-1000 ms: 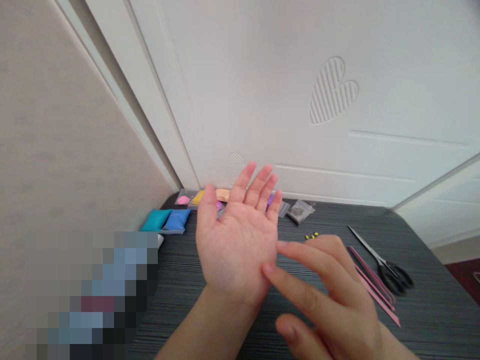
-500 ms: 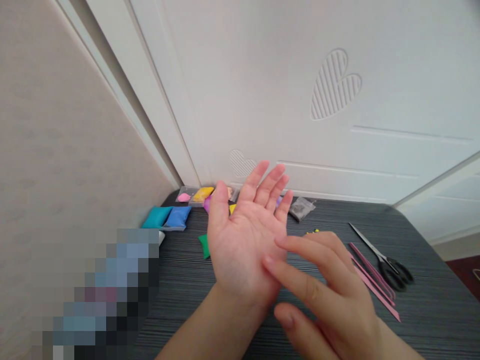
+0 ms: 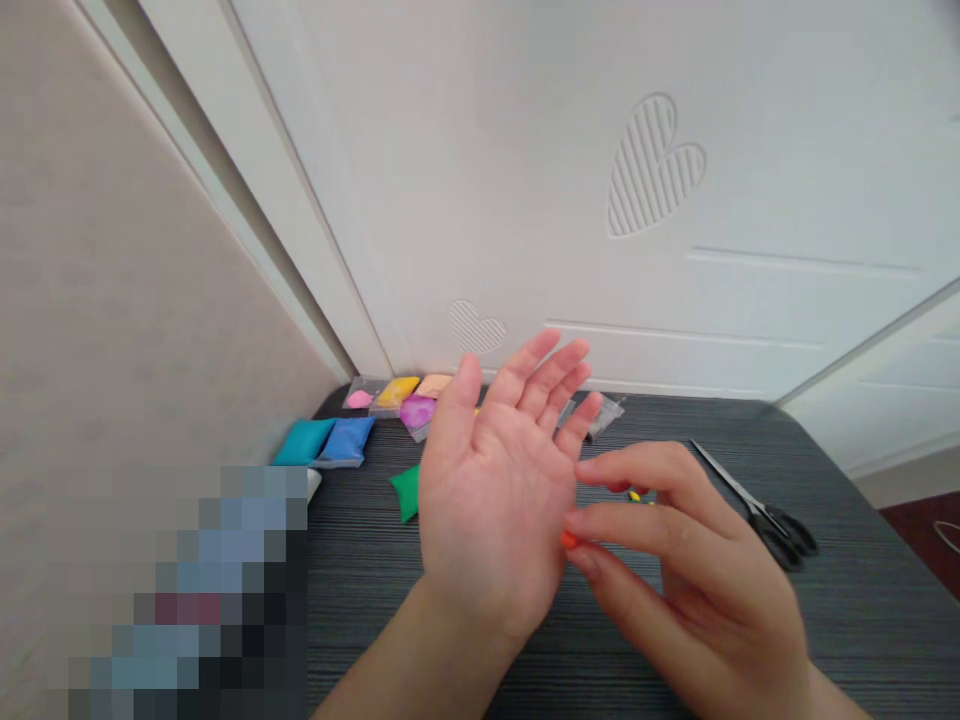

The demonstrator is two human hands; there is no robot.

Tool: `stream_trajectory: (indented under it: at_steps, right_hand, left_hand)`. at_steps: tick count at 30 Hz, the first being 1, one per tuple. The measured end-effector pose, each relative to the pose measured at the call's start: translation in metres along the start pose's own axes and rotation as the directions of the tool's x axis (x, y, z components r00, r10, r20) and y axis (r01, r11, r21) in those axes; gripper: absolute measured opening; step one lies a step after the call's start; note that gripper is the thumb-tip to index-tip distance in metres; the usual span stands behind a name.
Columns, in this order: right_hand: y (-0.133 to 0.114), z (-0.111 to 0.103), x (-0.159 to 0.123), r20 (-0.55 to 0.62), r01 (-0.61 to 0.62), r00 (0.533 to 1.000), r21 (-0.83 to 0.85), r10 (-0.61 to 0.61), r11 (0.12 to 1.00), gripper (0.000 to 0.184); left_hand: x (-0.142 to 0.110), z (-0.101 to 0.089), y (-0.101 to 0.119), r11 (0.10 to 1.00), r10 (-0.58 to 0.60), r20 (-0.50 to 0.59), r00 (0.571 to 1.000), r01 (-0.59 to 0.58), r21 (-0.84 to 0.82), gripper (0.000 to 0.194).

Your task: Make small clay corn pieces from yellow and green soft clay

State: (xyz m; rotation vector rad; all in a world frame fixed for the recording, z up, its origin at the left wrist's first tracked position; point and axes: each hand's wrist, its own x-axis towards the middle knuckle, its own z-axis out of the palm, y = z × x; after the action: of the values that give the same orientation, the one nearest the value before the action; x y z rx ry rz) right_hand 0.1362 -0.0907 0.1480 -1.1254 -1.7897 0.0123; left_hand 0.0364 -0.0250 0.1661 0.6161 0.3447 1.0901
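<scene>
My left hand (image 3: 495, 490) is open, palm up, with its fingers spread and nothing lying in the palm. Beside its outer edge, my right hand (image 3: 697, 570) pinches a small orange piece of clay (image 3: 569, 540) between thumb and fingertip. The fingertips of my right hand touch or nearly touch the edge of the left palm. Tiny yellow bits (image 3: 634, 496) lie on the table behind my right hand. Partly behind my left hand is a green packet (image 3: 406, 493).
Teal (image 3: 304, 442) and blue (image 3: 346, 440) packets lie at the left of the dark table (image 3: 375, 600). Yellow (image 3: 397, 391), purple (image 3: 417, 411) and grey (image 3: 604, 416) packets line the back near the white panel (image 3: 487, 180). Black-handled scissors (image 3: 757, 510) rest at the right.
My right hand has moved from over the left palm to its outer edge, and the orange piece now shows in its pinch. The pink strips at the right are now hidden behind it.
</scene>
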Motion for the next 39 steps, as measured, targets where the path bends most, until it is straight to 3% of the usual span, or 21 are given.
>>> stream_trajectory:
  at_steps: [6, 11, 19, 27, 39]
  right_hand:
    - [0.005, -0.023, -0.006, -0.126, -0.056, 0.990, 0.055, 0.063, 0.997, 0.023]
    - [0.003, -0.035, -0.006, -0.179, -0.060, 0.982, 0.040, 0.066, 0.997, 0.022]
    - [0.001, -0.043, -0.005, -0.206, -0.034, 0.978, -0.016, 0.030, 0.999, 0.023]
    - [0.001, -0.041, -0.008, -0.238, -0.040, 0.971, -0.043, 0.028, 0.998, 0.024]
    - [0.005, -0.042, -0.004, -0.217, 0.016, 0.975, -0.156, -0.050, 0.988, 0.024]
  left_hand:
    - [-0.011, 0.002, 0.006, 0.914, -0.075, 0.177, 0.981, -0.003, 0.406, 0.018]
    - [-0.021, 0.012, 0.006, 0.813, -0.061, 0.236, 0.970, -0.089, 0.576, 0.012]
    - [-0.022, 0.012, 0.000, 0.780, 0.000, 0.277, 0.961, -0.173, 0.601, 0.008]
    - [-0.023, 0.014, -0.003, 0.786, 0.051, 0.244, 0.968, -0.190, 0.588, 0.008]
    - [-0.026, 0.017, -0.005, 0.781, 0.005, 0.170, 0.985, -0.110, 0.615, 0.006]
